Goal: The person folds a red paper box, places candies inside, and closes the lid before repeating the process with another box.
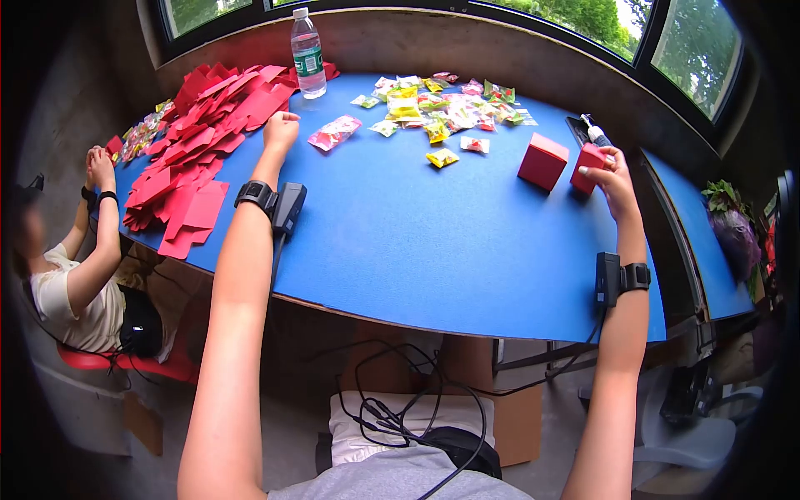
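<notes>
My right hand (617, 179) grips a small red box (587, 170) at the right side of the blue table, thumb on its near face. Just left of it stands another red box (544, 162), apart from my hand. Over the right edge of the pile of flat red cardboard pieces (196, 133), my left hand (282, 132) is closed with the fingers curled in. Whatever may be inside those fingers is hidden. A pink candy packet (335, 132) lies to the right of my left hand.
Wrapped candies (442, 108) are scattered at the table's back. A water bottle (309, 58) stands behind my left hand. A dark tray-like object (583, 132) lies at the right edge. At left sits a co-worker (83, 275); black cables (408, 408) cross my lap.
</notes>
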The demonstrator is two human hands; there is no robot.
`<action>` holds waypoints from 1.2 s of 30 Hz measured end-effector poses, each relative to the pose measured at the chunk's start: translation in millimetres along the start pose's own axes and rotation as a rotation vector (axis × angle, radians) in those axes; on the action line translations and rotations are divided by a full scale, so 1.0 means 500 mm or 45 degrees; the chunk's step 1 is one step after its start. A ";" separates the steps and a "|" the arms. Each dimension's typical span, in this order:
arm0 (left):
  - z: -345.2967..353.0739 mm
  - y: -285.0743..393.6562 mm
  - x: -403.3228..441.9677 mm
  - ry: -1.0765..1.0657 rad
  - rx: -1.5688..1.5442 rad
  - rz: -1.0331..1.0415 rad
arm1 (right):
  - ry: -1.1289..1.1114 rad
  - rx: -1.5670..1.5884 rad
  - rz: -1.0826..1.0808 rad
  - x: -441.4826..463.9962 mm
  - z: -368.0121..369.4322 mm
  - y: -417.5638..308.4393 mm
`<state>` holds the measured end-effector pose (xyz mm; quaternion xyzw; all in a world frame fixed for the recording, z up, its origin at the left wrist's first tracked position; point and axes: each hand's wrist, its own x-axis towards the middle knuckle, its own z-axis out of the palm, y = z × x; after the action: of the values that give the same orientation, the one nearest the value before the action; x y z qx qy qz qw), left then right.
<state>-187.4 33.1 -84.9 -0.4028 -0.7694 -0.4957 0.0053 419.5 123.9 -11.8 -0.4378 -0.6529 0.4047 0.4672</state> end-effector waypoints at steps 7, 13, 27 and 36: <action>-0.010 -0.005 -0.001 0.124 -0.040 0.003 | -0.141 -0.004 0.090 -0.005 -0.038 0.003; -0.029 0.014 -0.016 0.242 0.038 -0.003 | -0.221 0.025 0.050 -0.018 -0.049 -0.024; -0.112 -0.009 -0.028 0.696 0.784 -0.268 | -0.009 -0.777 -0.423 -0.016 0.046 -0.055; -0.094 -0.029 -0.010 0.517 0.803 0.054 | 0.081 -1.218 -0.547 -0.031 0.149 -0.032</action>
<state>-211.8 -8.6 -74.1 -0.2909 -0.8590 -0.3040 0.2916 347.5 95.5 -18.2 -0.4705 -0.8252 -0.0570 0.3073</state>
